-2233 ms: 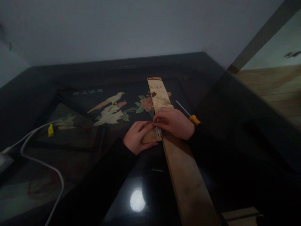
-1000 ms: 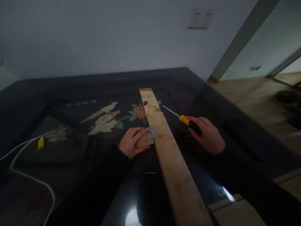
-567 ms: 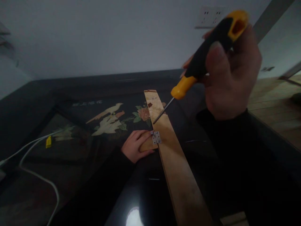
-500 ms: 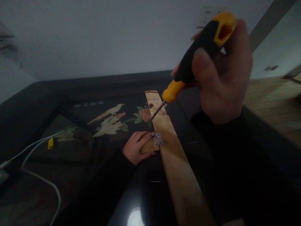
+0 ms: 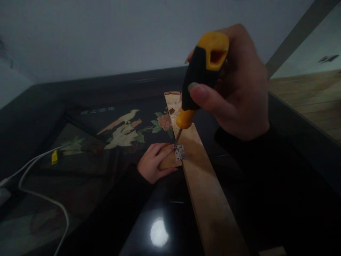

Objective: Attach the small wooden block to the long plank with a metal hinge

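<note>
The screwdriver (image 5: 195,80) slants down-left, tip lowest at the hinge (image 5: 180,153), its upper part wrapped in the right hand (image 5: 239,89). The left hand (image 5: 152,161) clasps the small board (image 5: 169,160).

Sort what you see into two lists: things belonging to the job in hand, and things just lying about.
In the job:
screwdriver, in the right hand
hinge, at the screwdriver's tip
small wooden piece, held by the left hand
long wooden board

Lying about:
white cable
small yellow object
</note>
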{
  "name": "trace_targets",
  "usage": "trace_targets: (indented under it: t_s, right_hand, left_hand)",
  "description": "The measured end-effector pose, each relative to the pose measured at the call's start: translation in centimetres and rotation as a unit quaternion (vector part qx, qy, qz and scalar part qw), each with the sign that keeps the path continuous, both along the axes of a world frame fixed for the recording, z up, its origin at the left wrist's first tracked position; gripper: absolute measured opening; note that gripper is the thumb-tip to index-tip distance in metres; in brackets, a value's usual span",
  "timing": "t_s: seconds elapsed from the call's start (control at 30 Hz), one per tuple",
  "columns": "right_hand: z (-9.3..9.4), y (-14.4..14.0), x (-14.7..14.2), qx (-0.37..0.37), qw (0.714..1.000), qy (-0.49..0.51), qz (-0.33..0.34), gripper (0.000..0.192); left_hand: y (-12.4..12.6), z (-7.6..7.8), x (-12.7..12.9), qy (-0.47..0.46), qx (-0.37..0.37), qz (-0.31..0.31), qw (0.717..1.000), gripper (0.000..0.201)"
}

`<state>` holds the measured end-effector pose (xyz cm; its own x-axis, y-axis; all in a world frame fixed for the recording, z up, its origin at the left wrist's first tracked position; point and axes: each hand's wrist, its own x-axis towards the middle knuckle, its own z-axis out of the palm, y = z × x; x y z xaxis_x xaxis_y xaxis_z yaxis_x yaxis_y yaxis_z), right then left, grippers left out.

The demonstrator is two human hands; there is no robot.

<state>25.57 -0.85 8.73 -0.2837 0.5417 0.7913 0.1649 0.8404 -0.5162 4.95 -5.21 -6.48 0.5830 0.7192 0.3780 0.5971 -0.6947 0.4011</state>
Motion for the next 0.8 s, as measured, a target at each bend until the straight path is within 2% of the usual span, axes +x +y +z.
trace_targets:
  t_s: [0.17,0.33,0.47,0.6,0.8]
  right_hand:
    - [-0.08,0.10,-0.27,0.033,0.999,0.000,-0.003,0.034]
    - [-0.18,0.02,-0.35,0.009,1.000,-0.014,0.004,0.037]
    - [-0.18,-0.07,-0.31,0.015,0.999,-0.033,-0.016,0.035]
    - [-0.15,-0.13,-0.28,0.015,0.999,-0.044,-0.005,0.036]
    - [0.61,-0.51,0.18,0.059,0.992,-0.111,0.007,0.044]
  left_hand:
    - [0.02,0.19,0.11,0.003,-0.001,-0.004,1.000,0.058]
    - [-0.05,0.34,0.14,0.013,-0.003,0.000,1.000,0.058]
    - [-0.05,0.32,0.09,0.017,0.004,-0.002,1.000,0.057]
    - [-0.03,0.27,0.09,0.020,0.012,-0.002,1.000,0.057]
    - [-0.11,0.21,0.09,0.016,0.009,0.002,1.000,0.058]
